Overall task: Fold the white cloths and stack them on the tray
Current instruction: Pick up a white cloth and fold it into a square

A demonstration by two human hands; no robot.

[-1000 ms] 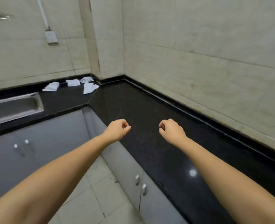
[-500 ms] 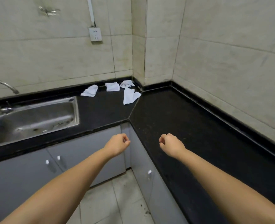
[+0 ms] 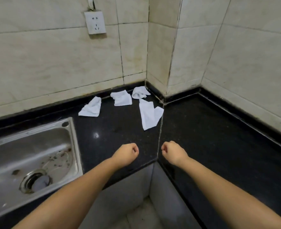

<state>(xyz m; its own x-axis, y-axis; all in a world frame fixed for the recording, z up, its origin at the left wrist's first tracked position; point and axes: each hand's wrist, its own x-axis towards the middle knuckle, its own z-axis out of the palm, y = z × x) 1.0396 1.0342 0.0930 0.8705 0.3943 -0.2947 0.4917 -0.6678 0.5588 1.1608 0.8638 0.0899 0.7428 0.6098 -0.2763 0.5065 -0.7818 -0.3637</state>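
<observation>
Several crumpled white cloths lie on the black countertop [image 3: 210, 138] near the corner of the walls: one at the left [image 3: 91, 107], one in the middle [image 3: 121, 100], one bunched in the corner [image 3: 140, 92], and a longer one [image 3: 150, 116] nearest me. My left hand [image 3: 127, 153] and my right hand [image 3: 173, 152] hover over the counter's front edge, both curled into fists and holding nothing, well short of the cloths. No tray is in view.
A steel sink [image 3: 27, 162] with a drain is set into the counter at the left. A wall socket [image 3: 95, 22] hangs on the tiled wall above the cloths. Grey cabinet doors [image 3: 128, 192] sit below the counter's inner corner.
The view has swung left and closer to the corner, so the cloths and sink now lie nearer. Both fists stay curled and held side by side.
</observation>
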